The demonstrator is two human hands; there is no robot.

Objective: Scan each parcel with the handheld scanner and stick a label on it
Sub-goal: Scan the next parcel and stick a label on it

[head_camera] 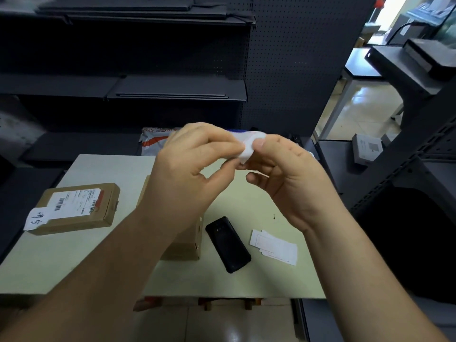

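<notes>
Parcel (183,245) behind left forearm (123,243), scanner (228,244) beside.

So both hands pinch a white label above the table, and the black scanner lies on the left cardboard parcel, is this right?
No. The head view shows the scanner on the table, beside the loose labels. The left hand and right hand do pinch the white label.

Pale table (74,262) before dark shelving (123,87)
</notes>
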